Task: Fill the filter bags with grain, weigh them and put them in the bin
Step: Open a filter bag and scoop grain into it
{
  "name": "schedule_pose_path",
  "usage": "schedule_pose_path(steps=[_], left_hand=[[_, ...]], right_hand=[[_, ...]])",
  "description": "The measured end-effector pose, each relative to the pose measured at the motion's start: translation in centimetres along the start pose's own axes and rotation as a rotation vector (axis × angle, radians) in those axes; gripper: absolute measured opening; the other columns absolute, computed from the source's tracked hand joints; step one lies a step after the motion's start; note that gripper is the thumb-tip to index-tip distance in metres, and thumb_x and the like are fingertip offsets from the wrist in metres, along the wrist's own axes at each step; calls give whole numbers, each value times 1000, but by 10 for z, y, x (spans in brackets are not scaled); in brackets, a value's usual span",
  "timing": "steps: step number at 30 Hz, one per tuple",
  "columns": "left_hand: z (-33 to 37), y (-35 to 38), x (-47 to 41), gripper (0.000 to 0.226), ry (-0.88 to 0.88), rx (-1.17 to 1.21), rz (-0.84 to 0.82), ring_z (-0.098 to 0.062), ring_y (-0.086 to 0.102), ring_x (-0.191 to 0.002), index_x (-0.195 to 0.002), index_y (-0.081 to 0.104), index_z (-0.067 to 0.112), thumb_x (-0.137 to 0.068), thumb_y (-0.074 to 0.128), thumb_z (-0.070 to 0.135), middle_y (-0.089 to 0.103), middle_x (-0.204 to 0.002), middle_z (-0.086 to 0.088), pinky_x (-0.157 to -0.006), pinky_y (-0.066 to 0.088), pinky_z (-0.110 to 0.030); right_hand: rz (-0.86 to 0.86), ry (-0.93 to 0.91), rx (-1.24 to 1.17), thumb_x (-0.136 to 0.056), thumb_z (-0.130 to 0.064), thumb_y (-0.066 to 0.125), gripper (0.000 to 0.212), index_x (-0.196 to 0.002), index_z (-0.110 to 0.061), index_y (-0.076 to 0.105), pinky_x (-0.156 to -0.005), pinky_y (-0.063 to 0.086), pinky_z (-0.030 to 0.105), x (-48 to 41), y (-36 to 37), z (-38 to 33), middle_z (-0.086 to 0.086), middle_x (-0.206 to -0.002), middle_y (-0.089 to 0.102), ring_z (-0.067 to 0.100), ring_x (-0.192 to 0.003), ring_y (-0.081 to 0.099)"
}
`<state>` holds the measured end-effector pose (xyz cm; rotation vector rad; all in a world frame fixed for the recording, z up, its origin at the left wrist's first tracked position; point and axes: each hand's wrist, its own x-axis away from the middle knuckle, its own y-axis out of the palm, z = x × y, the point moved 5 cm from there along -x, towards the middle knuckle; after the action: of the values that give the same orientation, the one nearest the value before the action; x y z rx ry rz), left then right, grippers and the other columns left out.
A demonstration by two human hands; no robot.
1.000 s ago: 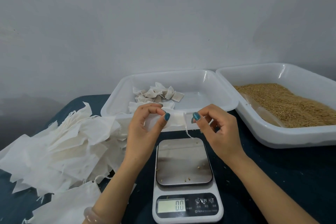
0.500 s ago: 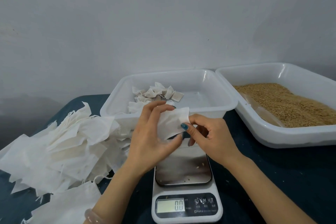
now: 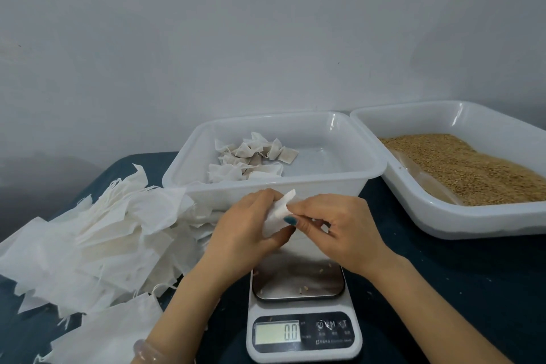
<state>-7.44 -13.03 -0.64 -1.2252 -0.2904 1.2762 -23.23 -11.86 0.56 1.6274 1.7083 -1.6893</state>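
Head view, lower left: a pile of empty filter bags (image 3: 97, 233) waits on the bench (image 3: 443, 289). At centre, the left hand (image 3: 245, 233) and right hand (image 3: 339, 230) both pinch one unfilled filter bag (image 3: 277, 213) above the scale (image 3: 298, 284) (reading zero). A few filled bags (image 3: 251, 156) lie in the bin (image 3: 295, 183) behind it, and the grain (image 3: 461, 165) is at right. Most of the work remains.

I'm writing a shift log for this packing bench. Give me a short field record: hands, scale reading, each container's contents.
left hand: grips a small white paper filter bag
right hand: pinches the same bag
white digital kitchen scale: plate holds only stray grains; display reads 0.0
translucent white plastic bin: filled bags at its left
white plastic tray: brown grain
heap of empty white bags: left of scale, on dark blue table
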Motion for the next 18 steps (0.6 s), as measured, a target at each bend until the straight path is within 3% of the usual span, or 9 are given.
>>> schedule_pose_path(steps=[4,6,10,13,15,18], left_hand=[[-5,3,0,28,-46,77,-21,-16,57,-87,-108,56,19,-83,70,21,63,-97,7,-72,46,-37],[-6,3,0,26,-59,111,-25,-15,57,-83,-103,56,20,-79,66,26,62,-92,9,-70,46,-35],[-9,4,0,22,-71,168,-13,-11,53,-77,-93,53,23,-74,59,31,57,-83,14,-66,41,-30],[-12,7,1,22,-115,212,-27,-9,53,-77,-91,51,23,-71,58,30,57,-82,15,-67,47,-33],[-12,9,0,21,-123,222,-36,-9,53,-76,-90,50,24,-72,58,30,57,-82,15,-67,50,-40],[-13,11,0,19,-119,211,-36,-7,53,-75,-89,47,31,-73,58,34,57,-82,15,-68,48,-38]], right_hand=[[13,-41,49,-94,-30,63,16,-96,-22,77,-65,54,30,-1,-1,-2,-12,-86,72,6,-91,65],[12,-63,43,-92,-31,66,14,-94,-22,77,-72,54,32,-2,-1,-4,-14,-88,73,11,-101,63],[151,-22,-49,-93,-38,64,24,-88,-20,80,-78,51,34,-8,-18,-1,-12,-86,74,16,-98,61],[314,232,-2,-96,-38,54,28,-86,-25,77,-77,46,23,-16,-43,22,-10,-82,71,14,-90,58],[301,416,138,-95,-31,55,19,-94,-29,74,-80,41,18,-20,-56,46,-12,-92,70,16,-96,56],[75,656,339,-94,-22,56,25,-117,-27,66,-95,43,39,-20,-69,91,-4,-117,67,26,-116,52]])
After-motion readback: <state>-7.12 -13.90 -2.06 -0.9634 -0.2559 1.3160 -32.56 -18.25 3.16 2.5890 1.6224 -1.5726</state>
